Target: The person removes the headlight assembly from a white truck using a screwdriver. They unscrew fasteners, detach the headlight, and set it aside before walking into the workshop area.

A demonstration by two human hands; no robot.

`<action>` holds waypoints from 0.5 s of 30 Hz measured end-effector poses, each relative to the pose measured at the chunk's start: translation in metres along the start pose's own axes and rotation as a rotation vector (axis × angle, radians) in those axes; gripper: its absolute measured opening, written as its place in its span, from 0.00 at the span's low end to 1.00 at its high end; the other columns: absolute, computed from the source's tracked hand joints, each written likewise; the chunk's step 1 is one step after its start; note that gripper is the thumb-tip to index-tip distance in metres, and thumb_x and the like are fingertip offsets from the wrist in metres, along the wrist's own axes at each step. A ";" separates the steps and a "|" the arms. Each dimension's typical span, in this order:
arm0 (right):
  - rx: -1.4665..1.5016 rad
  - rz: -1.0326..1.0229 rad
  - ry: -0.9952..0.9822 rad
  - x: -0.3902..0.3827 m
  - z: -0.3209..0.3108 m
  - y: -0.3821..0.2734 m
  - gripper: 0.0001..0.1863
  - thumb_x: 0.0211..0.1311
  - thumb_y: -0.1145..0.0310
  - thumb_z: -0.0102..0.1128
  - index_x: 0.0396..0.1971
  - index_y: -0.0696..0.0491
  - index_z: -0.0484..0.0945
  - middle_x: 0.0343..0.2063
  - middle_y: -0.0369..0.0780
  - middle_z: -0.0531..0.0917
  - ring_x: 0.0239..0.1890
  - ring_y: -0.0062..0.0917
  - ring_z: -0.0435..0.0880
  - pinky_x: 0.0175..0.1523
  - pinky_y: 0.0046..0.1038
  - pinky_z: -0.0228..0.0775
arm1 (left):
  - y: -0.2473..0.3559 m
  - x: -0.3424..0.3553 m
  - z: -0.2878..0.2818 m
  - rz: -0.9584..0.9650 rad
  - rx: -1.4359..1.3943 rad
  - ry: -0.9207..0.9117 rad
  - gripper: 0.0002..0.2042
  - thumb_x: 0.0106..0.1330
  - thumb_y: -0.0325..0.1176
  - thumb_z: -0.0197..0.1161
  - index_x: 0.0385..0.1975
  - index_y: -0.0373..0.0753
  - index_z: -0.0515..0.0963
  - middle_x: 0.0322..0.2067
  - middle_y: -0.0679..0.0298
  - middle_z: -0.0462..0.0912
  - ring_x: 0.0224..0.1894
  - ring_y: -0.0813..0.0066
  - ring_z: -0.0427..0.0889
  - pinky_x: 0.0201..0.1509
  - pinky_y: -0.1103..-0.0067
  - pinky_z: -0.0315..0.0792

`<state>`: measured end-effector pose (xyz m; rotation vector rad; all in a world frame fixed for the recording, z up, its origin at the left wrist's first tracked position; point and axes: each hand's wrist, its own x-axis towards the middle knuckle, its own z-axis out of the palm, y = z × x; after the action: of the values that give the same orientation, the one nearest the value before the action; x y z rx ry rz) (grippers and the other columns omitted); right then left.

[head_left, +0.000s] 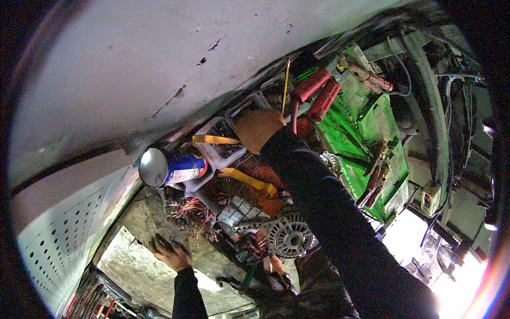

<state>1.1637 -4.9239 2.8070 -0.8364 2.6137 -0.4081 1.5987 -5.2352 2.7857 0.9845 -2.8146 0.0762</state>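
My left hand [171,253] rests with fingers spread on a stained worktop [127,255], below a tangle of wire offcuts [196,215]. My right hand [259,128] reaches into a translucent plastic bin [232,156] at the back; its fingertips are hidden, so I cannot tell what it holds. Beside it lie a yellow-handled tool [215,139], a yellow pencil-like rod [286,87] and red cylindrical objects [324,101]. A blue can [172,169] lies on its side at the bins' left end. A second yellow tool [247,181] and a metal alternator [289,236] sit lower down.
Green battery-like blocks [366,154] with clamps stand at the right, beside hoses [433,122] and cables. A pale wall [122,53] runs along the back, a perforated panel [58,228] at the left. Several tools [95,300] are bunched at lower left. Bright light glares at lower right.
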 end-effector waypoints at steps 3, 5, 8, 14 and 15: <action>0.004 -0.071 -0.076 -0.026 -0.012 0.003 0.12 0.61 0.65 0.56 0.29 0.54 0.87 0.33 0.49 0.88 0.33 0.43 0.90 0.36 0.47 0.83 | -0.001 0.001 -0.001 -0.009 0.004 -0.009 0.37 0.72 0.62 0.50 0.71 0.39 0.66 0.69 0.40 0.64 0.70 0.37 0.62 0.72 0.47 0.56; 0.036 -0.062 -0.093 -0.051 -0.013 -0.004 0.11 0.60 0.65 0.57 0.31 0.56 0.85 0.33 0.49 0.88 0.31 0.42 0.90 0.34 0.46 0.83 | -0.001 0.002 0.000 -0.009 -0.018 -0.006 0.39 0.72 0.65 0.49 0.71 0.39 0.67 0.68 0.38 0.65 0.69 0.36 0.62 0.71 0.47 0.58; 0.112 0.056 -0.049 -0.074 -0.004 -0.016 0.14 0.59 0.67 0.57 0.40 0.59 0.82 0.36 0.49 0.86 0.27 0.41 0.89 0.30 0.44 0.82 | 0.000 0.002 0.001 0.022 0.015 0.015 0.39 0.72 0.65 0.49 0.71 0.38 0.67 0.68 0.39 0.65 0.69 0.36 0.63 0.71 0.47 0.58; 0.160 0.120 0.084 -0.084 0.017 -0.019 0.22 0.59 0.69 0.59 0.53 0.63 0.75 0.45 0.53 0.84 0.29 0.38 0.90 0.27 0.39 0.82 | 0.001 -0.002 0.007 0.002 -0.003 0.011 0.39 0.71 0.66 0.48 0.71 0.39 0.67 0.69 0.40 0.64 0.70 0.37 0.62 0.72 0.48 0.59; 0.213 0.121 0.110 -0.082 0.018 -0.018 0.23 0.59 0.69 0.60 0.54 0.63 0.75 0.45 0.53 0.84 0.30 0.39 0.90 0.28 0.40 0.82 | 0.001 -0.002 0.007 0.010 0.005 0.018 0.39 0.71 0.66 0.48 0.71 0.39 0.67 0.69 0.40 0.63 0.70 0.37 0.62 0.72 0.47 0.59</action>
<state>1.2427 -4.8918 2.8187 -0.5987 2.6429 -0.7018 1.5990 -5.2341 2.7784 0.9663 -2.8048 0.0927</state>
